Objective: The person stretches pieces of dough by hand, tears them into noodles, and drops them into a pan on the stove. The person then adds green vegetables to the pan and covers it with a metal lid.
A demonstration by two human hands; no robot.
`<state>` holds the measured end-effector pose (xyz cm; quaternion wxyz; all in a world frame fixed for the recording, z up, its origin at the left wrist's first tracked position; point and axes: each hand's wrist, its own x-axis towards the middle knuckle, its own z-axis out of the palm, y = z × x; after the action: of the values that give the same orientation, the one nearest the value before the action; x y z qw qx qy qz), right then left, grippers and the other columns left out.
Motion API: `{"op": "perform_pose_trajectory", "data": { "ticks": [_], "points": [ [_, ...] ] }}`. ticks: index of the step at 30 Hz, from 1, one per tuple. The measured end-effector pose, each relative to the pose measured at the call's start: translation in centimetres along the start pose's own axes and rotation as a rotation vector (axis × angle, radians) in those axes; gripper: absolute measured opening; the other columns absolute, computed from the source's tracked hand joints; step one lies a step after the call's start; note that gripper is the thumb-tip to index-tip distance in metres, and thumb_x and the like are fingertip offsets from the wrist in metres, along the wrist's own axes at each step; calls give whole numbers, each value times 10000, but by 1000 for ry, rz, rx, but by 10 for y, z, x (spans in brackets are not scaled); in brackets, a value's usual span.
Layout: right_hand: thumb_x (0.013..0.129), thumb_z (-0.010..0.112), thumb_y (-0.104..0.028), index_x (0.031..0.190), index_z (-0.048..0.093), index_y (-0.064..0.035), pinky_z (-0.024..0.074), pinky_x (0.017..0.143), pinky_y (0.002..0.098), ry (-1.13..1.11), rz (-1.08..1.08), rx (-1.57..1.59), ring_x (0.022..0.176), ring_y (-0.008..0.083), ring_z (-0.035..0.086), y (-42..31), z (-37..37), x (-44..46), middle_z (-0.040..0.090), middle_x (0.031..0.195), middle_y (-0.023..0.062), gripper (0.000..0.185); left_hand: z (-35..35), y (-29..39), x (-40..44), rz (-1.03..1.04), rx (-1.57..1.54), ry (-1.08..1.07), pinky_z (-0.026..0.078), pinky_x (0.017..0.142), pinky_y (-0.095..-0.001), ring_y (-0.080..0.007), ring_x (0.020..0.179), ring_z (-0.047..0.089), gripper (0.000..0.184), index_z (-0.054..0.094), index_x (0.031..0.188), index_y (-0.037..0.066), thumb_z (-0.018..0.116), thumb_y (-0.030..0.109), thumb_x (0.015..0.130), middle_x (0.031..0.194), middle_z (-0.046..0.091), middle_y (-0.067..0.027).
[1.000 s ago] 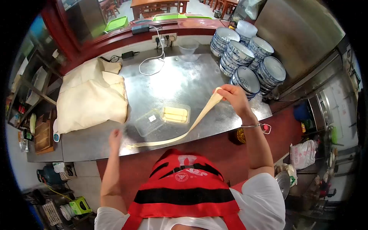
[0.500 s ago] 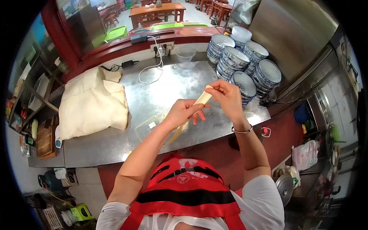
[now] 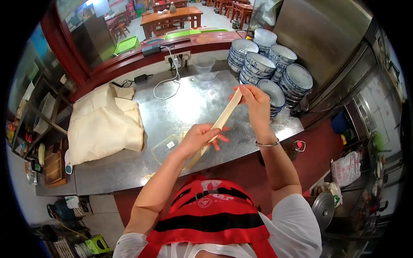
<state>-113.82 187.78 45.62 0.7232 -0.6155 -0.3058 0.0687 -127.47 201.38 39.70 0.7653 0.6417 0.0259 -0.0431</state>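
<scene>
A long flat strip of pale dough (image 3: 226, 112) runs slantwise between my hands above the steel counter. My right hand (image 3: 251, 98) pinches its upper end near the bowls. Lower down, my left hand (image 3: 205, 136) has the strip between thumb and fingers, with the other fingers spread beneath it. Below my left hand the strip trails down toward the counter's front edge. A clear plastic lid (image 3: 165, 148) with a white label lies left of my left hand. The dough container is mostly hidden behind that hand.
A large cream cloth (image 3: 106, 124) covers something on the counter's left. Stacked blue-and-white bowls (image 3: 261, 62) stand at the back right. A white cable (image 3: 176, 80) loops over the steel counter (image 3: 107, 172). A clear bowl (image 3: 204, 64) sits by the back wall.
My left hand has come from the counter's front left to the strip. Since half a second ago, my hands have moved farther apart, and more of the strip shows between them.
</scene>
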Motion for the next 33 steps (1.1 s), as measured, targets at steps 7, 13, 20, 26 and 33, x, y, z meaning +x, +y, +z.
{"op": "perform_pose_trajectory", "data": {
  "ticks": [7, 13, 20, 26, 33],
  "points": [
    [948, 465, -173, 988, 582, 54, 532, 621, 283, -59, 190, 95, 712, 203, 669, 0, -7, 5, 663, 798, 150, 259, -3, -7, -4, 16, 5, 5, 392, 567, -218, -102, 607, 598, 344, 579, 1165, -13, 487, 241, 952, 868, 690, -93],
    [958, 457, -191, 975, 567, 26, 522, 617, 286, -67, 269, 81, 702, 205, 659, 9, -16, 14, 651, 794, 142, 244, -2, -7, -7, 0, -22, -61, 440, 618, -228, -132, 706, 640, 353, 548, 1204, -24, 480, 217, 954, 935, 683, -110],
    [962, 453, -220, 994, 558, 15, 520, 674, 315, -103, 425, 174, 756, 217, 647, 26, -29, 22, 648, 846, 147, 260, -2, -8, -6, -8, -92, -142, 522, 820, -308, -226, 923, 656, 356, 493, 1253, -36, 504, 98, 924, 1084, 637, -166],
    [953, 481, -236, 1027, 558, 12, 503, 743, 290, -139, 692, 551, 908, 218, 621, 60, -43, 20, 634, 974, 153, 270, -1, -7, -9, -44, -130, -195, 502, 860, -305, -225, 965, 637, 425, 438, 1323, 25, 519, 75, 910, 1153, 603, -163],
    [956, 477, -274, 1121, 521, -1, 493, 770, 290, -235, 782, 773, 994, 236, 590, 70, -28, -7, 584, 1138, 171, 323, 1, -1, -7, -89, -457, -258, 444, 955, -373, -282, 1119, 551, 554, 335, 1373, -4, 307, 388, 982, 1285, 497, -199]
  ]
}}
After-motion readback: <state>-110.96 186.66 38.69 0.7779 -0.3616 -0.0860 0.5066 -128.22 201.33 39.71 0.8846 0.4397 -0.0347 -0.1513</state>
